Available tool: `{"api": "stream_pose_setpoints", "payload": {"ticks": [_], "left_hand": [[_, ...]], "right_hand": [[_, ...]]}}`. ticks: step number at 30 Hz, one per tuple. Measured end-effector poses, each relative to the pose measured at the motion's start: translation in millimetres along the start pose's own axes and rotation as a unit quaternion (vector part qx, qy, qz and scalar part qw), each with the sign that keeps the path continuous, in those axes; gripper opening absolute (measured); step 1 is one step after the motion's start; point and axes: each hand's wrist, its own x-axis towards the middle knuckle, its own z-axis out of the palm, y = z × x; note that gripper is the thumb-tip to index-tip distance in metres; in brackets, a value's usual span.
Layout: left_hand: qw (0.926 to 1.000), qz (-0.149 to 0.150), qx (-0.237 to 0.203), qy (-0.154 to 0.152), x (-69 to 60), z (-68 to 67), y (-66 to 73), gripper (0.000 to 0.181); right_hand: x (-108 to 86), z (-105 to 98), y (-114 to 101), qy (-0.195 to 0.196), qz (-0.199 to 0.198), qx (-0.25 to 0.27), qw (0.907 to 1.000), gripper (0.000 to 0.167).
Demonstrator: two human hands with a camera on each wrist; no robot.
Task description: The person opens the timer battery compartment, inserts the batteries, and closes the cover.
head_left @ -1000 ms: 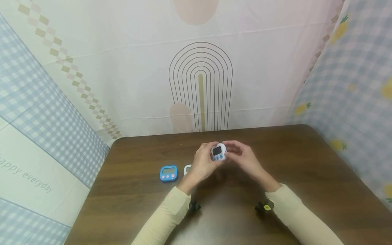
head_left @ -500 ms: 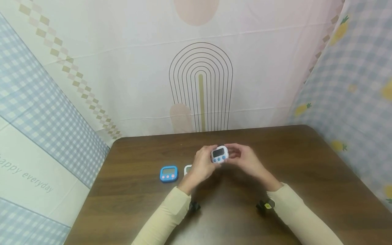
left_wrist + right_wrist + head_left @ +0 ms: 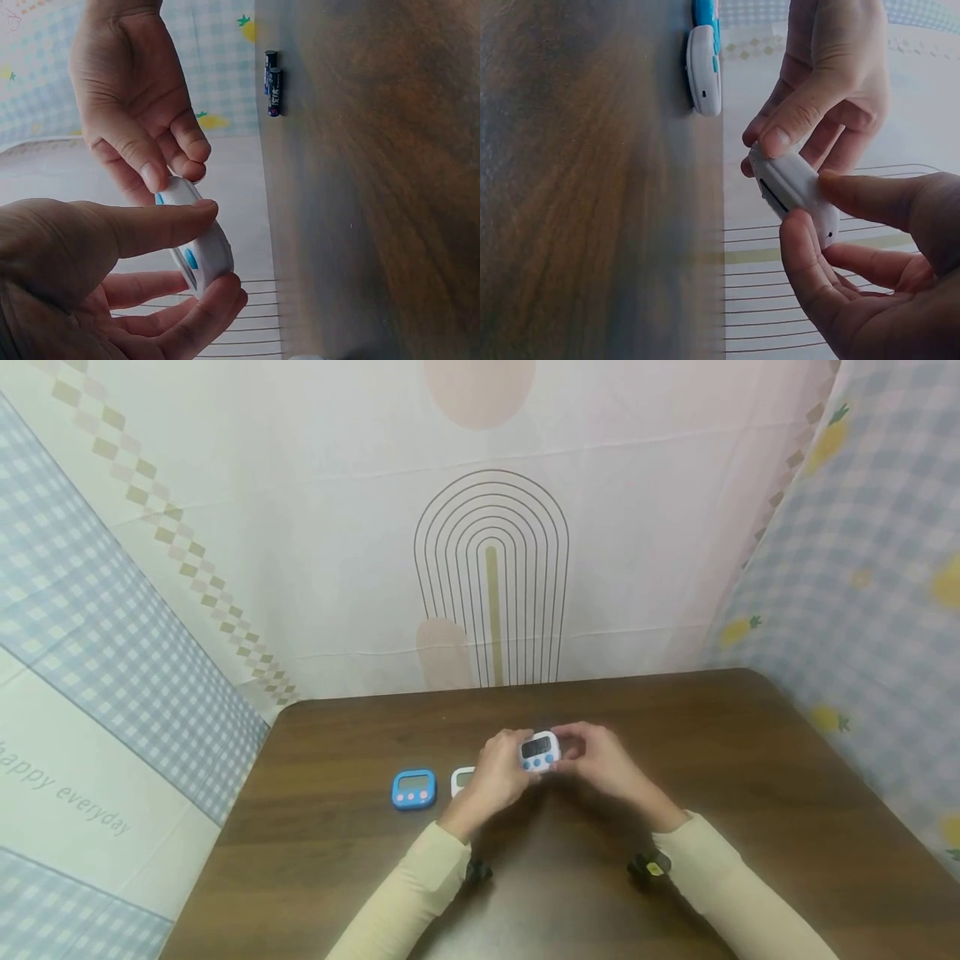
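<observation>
A white digital timer with blue buttons is held between both hands above the table, its dark screen facing the head camera. My left hand pinches its left side; in the left wrist view the thumb lies across one edge of the timer. My right hand grips the other side between thumb and fingers, as the right wrist view shows around the timer's white casing. Behind my left hand, a second white timer lies partly hidden. Left of that one is a blue timer with pink buttons.
Dark cylindrical batteries lie on the brown wooden table, seen in the left wrist view. A patterned cloth hangs behind the table's back edge, with checked cloth at the right side.
The held timer has turned so that more of its face shows to the head camera. Both hands have come slightly lower in the view with it. The timers on the table stay put.
</observation>
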Motion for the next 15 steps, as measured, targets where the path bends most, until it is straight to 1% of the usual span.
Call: {"api": "stream_pose_setpoints", "payload": {"ticks": [2, 8, 11, 15], "left_hand": [[1.0, -0.003, -0.001, -0.005, -0.4, 0.1, 0.6, 0.068], [0.9998, 0.004, -0.01, -0.016, 0.5, 1.8, -0.5, 0.071], [0.9994, -0.002, -0.018, -0.031, 0.5, 3.5, -1.7, 0.075], [0.9986, -0.016, -0.017, -0.048, 0.2, 5.3, -2.3, 0.08]], "right_hand": [[0.5, 0.7, 1.4, -0.004, 0.005, 0.003, 1.0, 0.054], [1.9, 2.6, 6.0, -0.008, 0.011, 0.009, 0.9999, 0.055], [2.5, 3.1, 8.0, -0.014, 0.018, 0.005, 0.9997, 0.054], [3.5, 4.6, 9.9, -0.024, 0.033, -0.003, 0.9991, 0.054]]}}
